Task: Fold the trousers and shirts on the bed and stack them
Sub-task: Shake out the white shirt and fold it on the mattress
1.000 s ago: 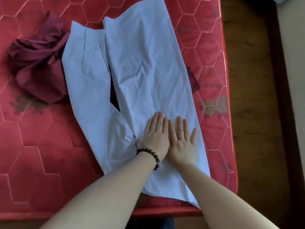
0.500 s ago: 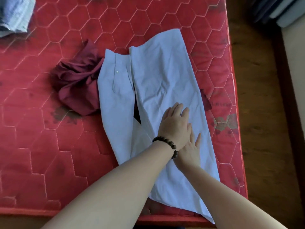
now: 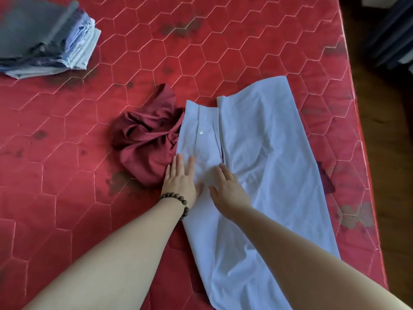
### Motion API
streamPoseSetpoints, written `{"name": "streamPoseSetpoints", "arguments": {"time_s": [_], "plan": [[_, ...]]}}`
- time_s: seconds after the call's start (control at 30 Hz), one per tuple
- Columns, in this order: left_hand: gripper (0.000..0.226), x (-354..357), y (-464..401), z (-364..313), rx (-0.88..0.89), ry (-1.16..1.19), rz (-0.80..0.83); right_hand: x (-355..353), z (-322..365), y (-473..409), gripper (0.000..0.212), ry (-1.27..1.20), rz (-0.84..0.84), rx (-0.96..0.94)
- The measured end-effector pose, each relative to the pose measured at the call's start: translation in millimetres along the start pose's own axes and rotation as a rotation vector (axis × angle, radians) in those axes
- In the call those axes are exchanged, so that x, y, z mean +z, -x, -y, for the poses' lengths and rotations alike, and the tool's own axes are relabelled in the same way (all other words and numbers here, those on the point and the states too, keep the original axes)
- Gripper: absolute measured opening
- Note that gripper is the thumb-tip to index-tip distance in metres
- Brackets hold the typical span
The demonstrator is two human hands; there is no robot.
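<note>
On the pale shirt (image 3: 263, 153), both flat hands (image 3: 204, 184), no readable label

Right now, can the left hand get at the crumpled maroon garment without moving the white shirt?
Probably yes. The left hand lies flat on the white shirt at its left edge, and the maroon garment sits right beside its fingers with nothing between. Part of the garment seems tucked under the shirt's edge.

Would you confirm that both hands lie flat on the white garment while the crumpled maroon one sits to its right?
Not quite: the head view shows the maroon garment to the left of the white garment, not its right. Both the left hand and right hand do lie flat on it.
</note>
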State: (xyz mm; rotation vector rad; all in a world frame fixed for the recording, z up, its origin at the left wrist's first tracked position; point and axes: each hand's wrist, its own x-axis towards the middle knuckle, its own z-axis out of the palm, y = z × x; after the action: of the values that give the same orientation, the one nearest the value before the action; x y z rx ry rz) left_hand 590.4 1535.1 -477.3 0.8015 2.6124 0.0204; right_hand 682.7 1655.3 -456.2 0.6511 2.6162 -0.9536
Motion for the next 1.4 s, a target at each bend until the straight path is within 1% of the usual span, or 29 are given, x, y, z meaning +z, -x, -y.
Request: {"name": "streamPoseSetpoints", "arguments": {"time_s": [0.07, 0.17, 0.27, 0.33, 0.4, 0.47, 0.53, 0.6, 0.63, 0.67, 0.7, 0.77, 0.8, 0.83, 0.87, 0.9, 0.97, 1.0, 1.03, 1.07, 1.13, 1.17, 1.27, 1.4], "plan": [[0.084, 10, -2, 6, 0.015, -0.025, 0.013, 4, 6, -10, 0.059, 0.015, -0.034, 0.049], [0.083, 23, -1, 12, 0.024, -0.053, -0.044, 4, 11, -26, 0.060, -0.012, -0.134, 0.114], [0.082, 28, -1, 13, 0.033, -0.039, -0.084, 1, 21, -44, 0.054, -0.180, -0.192, 0.211], [0.079, 26, -1, 12, 0.042, -0.013, -0.087, -2, 28, -56, 0.044, -0.309, -0.241, 0.297], [0.075, 23, 0, 14, 0.057, 0.063, -0.089, -6, 35, -66, 0.039, -0.385, -0.265, 0.391], [0.065, 14, -2, 17, 0.075, 0.226, -0.105, -11, 39, -71, 0.040, -0.495, -0.260, 0.476], [0.045, -4, -4, 15, 0.084, 0.428, -0.165, -16, 44, -70, 0.025, -0.587, -0.261, 0.502], [0.027, -22, -5, 10, 0.053, 0.630, -0.313, -20, 50, -69, 0.012, -0.585, -0.257, 0.462], [0.024, -32, -5, 6, -0.002, 0.738, -0.369, -23, 55, -66, 0.010, -0.558, -0.248, 0.419], [0.025, -42, -6, 2, -0.068, 0.865, -0.375, -25, 59, -63, 0.009, -0.519, -0.251, 0.345], [0.026, -53, -6, -2, -0.141, 1.012, -0.333, -26, 66, -58, 0.009, -0.480, -0.255, 0.251], [0.028, -71, -9, -6, -0.294, 1.327, -0.194, -25, 79, -49, 0.014, -0.338, -0.239, 0.059], [0.031, -77, -11, -4, -0.354, 1.429, -0.146, -20, 85, -44, 0.018, -0.285, -0.212, -0.022], [0.037, -82, -11, -1, -0.392, 1.467, -0.113, -16, 89, -39, 0.018, -0.212, -0.188, -0.081], [0.044, -84, -11, 3, -0.416, 1.479, -0.080, -12, 95, -35, 0.018, -0.194, -0.168, -0.113], [0.052, -85, -9, 9, -0.440, 1.490, -0.049, -9, 102, -31, 0.020, -0.108, -0.157, -0.172], [0.058, -86, -4, 22, -0.492, 1.558, -0.018, -4, 106, -25, 0.030, -0.058, -0.151, -0.270], [0.053, -85, -2, 29, -0.515, 1.606, -0.030, 0, 109, -20, 0.039, -0.046, -0.120, -0.328], [0.047, -84, 0, 36, -0.524, 1.643, -0.059, 3, 110, -17, 0.046, 0.030, -0.125, -0.372], [0.042, -83, 3, 44, -0.533, 1.652, -0.096, 7, 112, -13, 0.048, 0.059, -0.125, -0.404], [0.042, -80, 8, 60, -0.547, 1.590, -0.182, 16, 115, -3, 0.052, 0.060, -0.108, -0.447], [0.042, -78, 11, 68, -0.544, 1.546, -0.223, 22, 118, 2, 0.059, 0.073, -0.083, -0.464], [0.034, -74, 28, 91, -0.535, 1.483, -0.325, 40, 123, 19, 0.079, 0.138, 0.042, -0.470], [0.015, -66, 58, 128, -0.647, 1.437, -0.454, 66, 128, 44, 0.091, 0.206, 0.137, -0.408]]}}
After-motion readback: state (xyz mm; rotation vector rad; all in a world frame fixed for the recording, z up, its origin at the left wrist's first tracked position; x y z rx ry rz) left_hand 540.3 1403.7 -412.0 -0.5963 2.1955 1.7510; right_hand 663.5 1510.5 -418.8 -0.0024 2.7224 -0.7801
